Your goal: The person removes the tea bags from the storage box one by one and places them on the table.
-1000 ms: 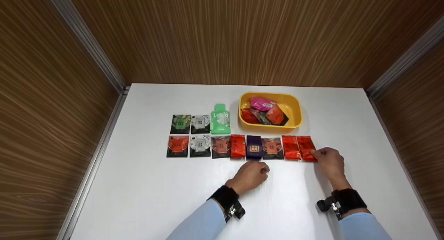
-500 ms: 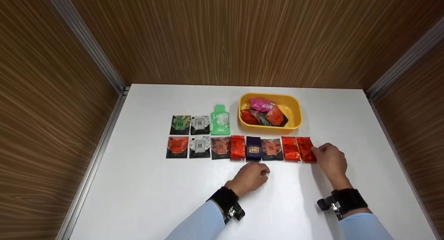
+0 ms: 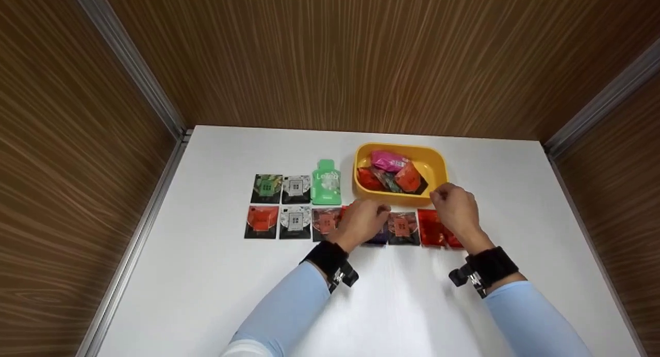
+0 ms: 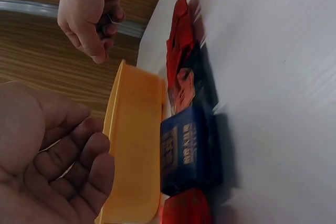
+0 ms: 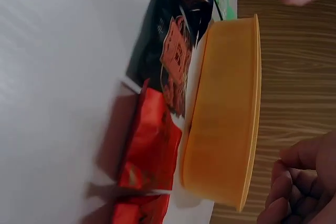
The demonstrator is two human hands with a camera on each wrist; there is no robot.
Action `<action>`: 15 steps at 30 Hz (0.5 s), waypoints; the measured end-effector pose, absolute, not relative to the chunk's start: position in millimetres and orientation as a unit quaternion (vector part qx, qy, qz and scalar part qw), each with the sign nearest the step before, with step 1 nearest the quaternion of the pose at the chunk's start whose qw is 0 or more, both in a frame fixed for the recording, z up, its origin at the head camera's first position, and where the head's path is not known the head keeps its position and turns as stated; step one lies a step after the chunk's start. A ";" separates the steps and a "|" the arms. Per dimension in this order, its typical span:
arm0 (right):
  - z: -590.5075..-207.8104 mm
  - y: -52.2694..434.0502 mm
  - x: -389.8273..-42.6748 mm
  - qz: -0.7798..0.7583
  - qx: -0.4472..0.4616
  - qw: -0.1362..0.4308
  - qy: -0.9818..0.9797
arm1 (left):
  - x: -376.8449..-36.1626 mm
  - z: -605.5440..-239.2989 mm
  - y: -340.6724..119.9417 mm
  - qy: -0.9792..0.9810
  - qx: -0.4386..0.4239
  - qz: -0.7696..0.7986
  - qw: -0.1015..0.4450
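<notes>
Yellow basket point(image 3: 437, 167): upright on the white surface point(image 3: 206, 290), centre of the clock in the head view.
Basket contents: pink packet point(image 3: 389, 161) towards ten o'clock; orange-and-black packet point(image 3: 409, 177) towards five.
Left hand point(image 3: 359, 224): released, fingers loosely bent; raised at seven o'clock, partly hiding the navy packet point(image 3: 381, 237).
Right hand point(image 3: 456, 210): released, fingers similarly bent; raised at four o'clock, just beside the basket's rim.
Near row: black-and-red packet point(image 3: 403, 228) lying flat at six o'clock; two red packets point(image 3: 430, 227) at five, one partly behind the right hand.
Green pouch point(image 3: 326, 187): flat at nine o'clock, beside a black-and-white packet point(image 3: 296, 190).
</notes>
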State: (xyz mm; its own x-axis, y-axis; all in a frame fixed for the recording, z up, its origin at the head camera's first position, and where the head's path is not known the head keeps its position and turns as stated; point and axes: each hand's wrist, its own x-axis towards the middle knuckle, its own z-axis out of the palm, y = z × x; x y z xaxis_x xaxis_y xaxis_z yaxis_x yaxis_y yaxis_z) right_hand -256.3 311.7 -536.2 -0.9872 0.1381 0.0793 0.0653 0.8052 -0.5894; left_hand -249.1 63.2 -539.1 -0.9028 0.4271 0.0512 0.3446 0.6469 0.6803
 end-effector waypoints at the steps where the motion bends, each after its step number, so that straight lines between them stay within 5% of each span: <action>1: -535.7 306.9 -261.8 0.307 -0.045 0.057 -0.949 | -256.7 -537.2 63.2 0.911 0.205 0.354 0.050; 10: -532.6 281.4 -310.8 0.257 -0.016 0.031 -0.966 | -310.4 -532.8 71.7 0.954 0.226 0.181 -0.070; 15: -535.2 277.5 -327.6 0.239 -0.025 -0.017 -0.970 | -321.5 -537.0 80.1 0.961 0.239 0.120 -0.066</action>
State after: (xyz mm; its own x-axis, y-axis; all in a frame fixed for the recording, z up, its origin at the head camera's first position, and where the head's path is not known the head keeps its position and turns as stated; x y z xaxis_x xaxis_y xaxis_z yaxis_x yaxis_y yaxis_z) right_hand -327.6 277.5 -535.2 -0.9982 0.0411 -0.0445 0.0571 0.8842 -0.4637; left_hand -321.5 80.1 -537.0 -0.8771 0.4438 0.1837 0.4754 0.8567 0.2002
